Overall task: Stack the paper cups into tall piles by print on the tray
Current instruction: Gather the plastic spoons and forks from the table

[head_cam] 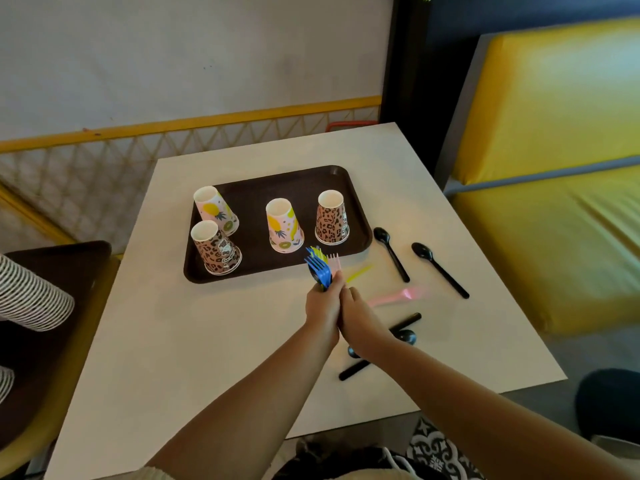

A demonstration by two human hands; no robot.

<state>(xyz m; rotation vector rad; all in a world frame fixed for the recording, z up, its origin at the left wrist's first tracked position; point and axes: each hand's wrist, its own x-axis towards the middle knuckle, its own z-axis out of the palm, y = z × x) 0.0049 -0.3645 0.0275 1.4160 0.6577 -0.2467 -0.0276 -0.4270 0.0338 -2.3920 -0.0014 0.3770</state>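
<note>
A dark brown tray (pixel 263 188) lies on the white table. Upside-down paper cups stand on it in separate spots: a fruit-print cup (pixel 216 211) at the back left, a leopard-print cup (pixel 217 249) in front of it, a second fruit-print cup (pixel 284 226) in the middle, and a second leopard-print cup (pixel 331 218) at the right. My left hand (pixel 322 304) grips a bunch of plastic forks (pixel 320 266), blue, yellow and pink, just off the tray's front edge. My right hand (pixel 360 318) presses against the left hand; what it holds is hidden.
Black plastic spoons (pixel 391 252) (pixel 440 270) lie right of the tray, with a yellow fork (pixel 358 273) and a pink fork (pixel 398 296). More black cutlery (pixel 403 323) lies under my right forearm. A yellow bench (pixel 554 168) stands at the right, a dark chair (pixel 52 306) at the left.
</note>
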